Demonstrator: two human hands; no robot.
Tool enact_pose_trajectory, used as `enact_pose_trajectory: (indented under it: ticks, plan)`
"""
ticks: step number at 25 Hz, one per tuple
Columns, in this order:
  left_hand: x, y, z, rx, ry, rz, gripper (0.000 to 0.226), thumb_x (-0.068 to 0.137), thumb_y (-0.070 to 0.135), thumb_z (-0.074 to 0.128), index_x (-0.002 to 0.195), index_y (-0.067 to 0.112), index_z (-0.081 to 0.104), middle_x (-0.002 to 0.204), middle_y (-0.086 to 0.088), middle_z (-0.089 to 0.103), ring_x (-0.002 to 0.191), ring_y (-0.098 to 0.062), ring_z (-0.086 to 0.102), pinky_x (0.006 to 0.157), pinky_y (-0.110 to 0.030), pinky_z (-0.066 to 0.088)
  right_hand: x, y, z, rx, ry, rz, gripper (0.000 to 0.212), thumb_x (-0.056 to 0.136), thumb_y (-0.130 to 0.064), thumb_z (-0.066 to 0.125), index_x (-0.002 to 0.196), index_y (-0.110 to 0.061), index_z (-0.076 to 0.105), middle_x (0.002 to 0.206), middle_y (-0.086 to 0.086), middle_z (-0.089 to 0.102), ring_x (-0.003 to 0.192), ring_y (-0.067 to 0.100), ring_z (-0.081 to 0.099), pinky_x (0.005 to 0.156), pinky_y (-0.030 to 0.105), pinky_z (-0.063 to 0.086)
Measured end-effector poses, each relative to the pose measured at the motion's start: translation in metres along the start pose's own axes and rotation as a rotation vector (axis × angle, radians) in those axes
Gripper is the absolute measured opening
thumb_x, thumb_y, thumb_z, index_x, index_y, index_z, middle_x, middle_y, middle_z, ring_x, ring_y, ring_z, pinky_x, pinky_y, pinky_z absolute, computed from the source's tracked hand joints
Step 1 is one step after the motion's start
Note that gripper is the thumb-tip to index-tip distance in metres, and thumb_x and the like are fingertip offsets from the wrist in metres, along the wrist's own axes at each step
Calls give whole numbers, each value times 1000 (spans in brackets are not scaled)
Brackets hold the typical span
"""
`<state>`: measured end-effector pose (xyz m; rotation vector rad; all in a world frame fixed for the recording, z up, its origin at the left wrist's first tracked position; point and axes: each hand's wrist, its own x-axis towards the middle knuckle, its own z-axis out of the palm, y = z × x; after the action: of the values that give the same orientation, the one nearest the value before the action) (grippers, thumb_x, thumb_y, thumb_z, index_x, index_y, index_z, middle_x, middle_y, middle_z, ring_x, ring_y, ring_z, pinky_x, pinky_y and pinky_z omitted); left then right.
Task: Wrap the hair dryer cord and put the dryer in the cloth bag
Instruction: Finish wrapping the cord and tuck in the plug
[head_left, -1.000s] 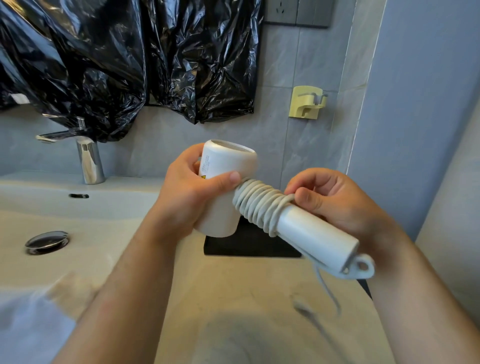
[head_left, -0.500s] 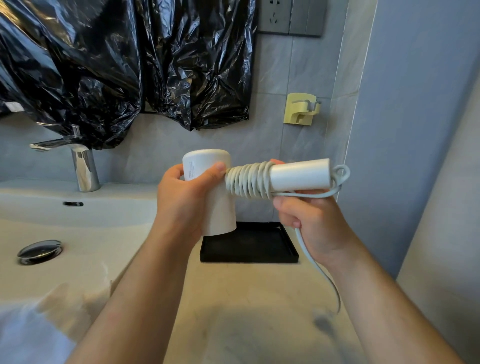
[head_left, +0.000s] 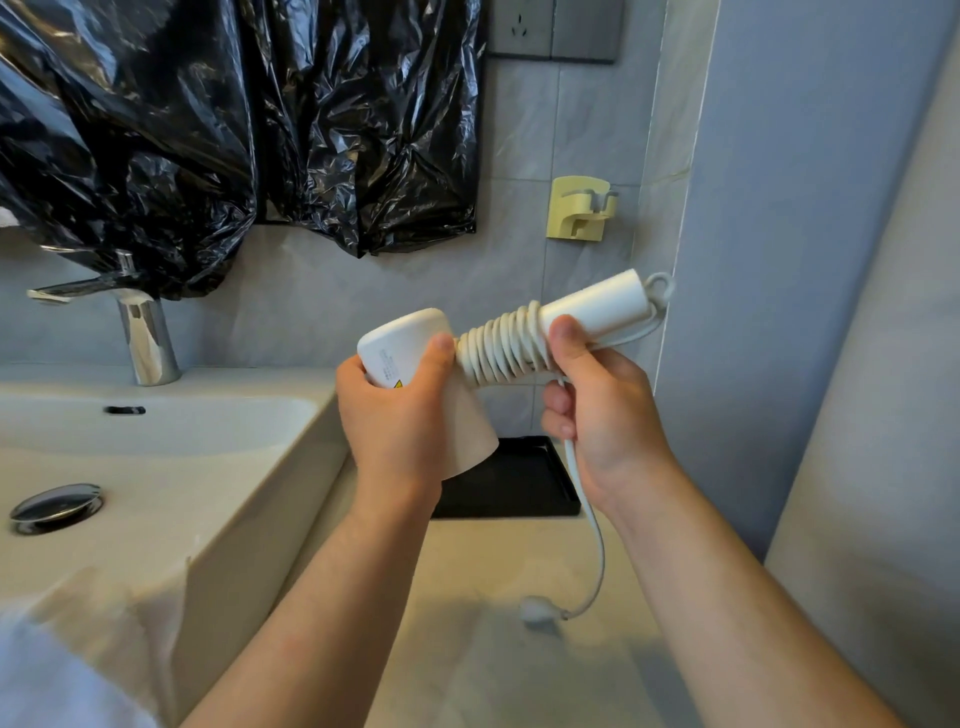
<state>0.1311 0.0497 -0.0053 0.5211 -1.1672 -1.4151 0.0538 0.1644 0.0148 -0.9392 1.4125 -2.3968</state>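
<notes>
The left hand (head_left: 400, 415) holds the fat head of the hair dryer (head_left: 405, 338), with its fingers (head_left: 439, 348) curled tight round it. The dryer is up in the air, above the black tray (head_left: 519, 483) at the back edge of the bench (head_left: 467, 649). Its handle (head_left: 597, 306) is the long part. It points up and to the right, away from the head and toward the wall. The cord (head_left: 498, 345) is wound in neat rings round the half of the handle next to the head. The far half is bare. The right hand (head_left: 608, 410) is the one closer to the loose cord. Its fingers (head_left: 558, 405) are closed on the cord just under the rings, and its thumb presses on the last ring. The bare handle lies up and to the right of those fingers, so I think the next loops have to go that way. From the right hand the cord hangs down in a curve to the plug (head_left: 537, 609), low over the middle of the bench. I cannot tell if the plug touches the bench. The dryer is white and smooth, with a small loop at the handle's end. I cannot make out a cloth bag.
</notes>
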Motion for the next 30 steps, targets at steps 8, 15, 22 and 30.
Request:
enact_pose_trajectory:
  ticks: [8, 15, 22, 30]
  plan:
    - [-13, -21, -3, 196, -8, -42, 78, 57, 63, 75, 116, 15, 56, 109, -2, 68, 92, -18, 68, 83, -45, 59, 2, -1, -8, -356, 88, -26, 25, 91, -38, 61, 74, -20, 63, 46, -19, 51, 52, 3, 43, 52, 20, 32]
    - [-44, -4, -38, 594, -390, 253, 65, 84, 29, 73, 144, 24, 49, 145, 10, 51, 125, -4, 50, 96, -26, 44, -28, -15, -27, -571, -46, -51, 33, 89, -35, 64, 73, -6, 67, 61, -11, 59, 61, 7, 50, 60, 27, 39]
    - [-76, -7, -70, 329, -772, 212, 36, 89, 29, 57, 124, 25, 66, 105, -3, 76, 95, -24, 73, 83, -40, 58, -83, 3, -33, -611, -286, -10, 12, 83, -29, 73, 78, -18, 76, 81, 0, 77, 74, 6, 67, 73, 34, 54]
    - [-77, -25, -87, 117, -811, 99, 30, 85, 20, 62, 111, 7, 66, 99, -10, 75, 88, -17, 72, 75, -30, 56, -98, 2, -26, -612, -404, -22, 8, 87, -20, 69, 82, -21, 75, 66, -17, 73, 66, -5, 65, 65, 12, 46]
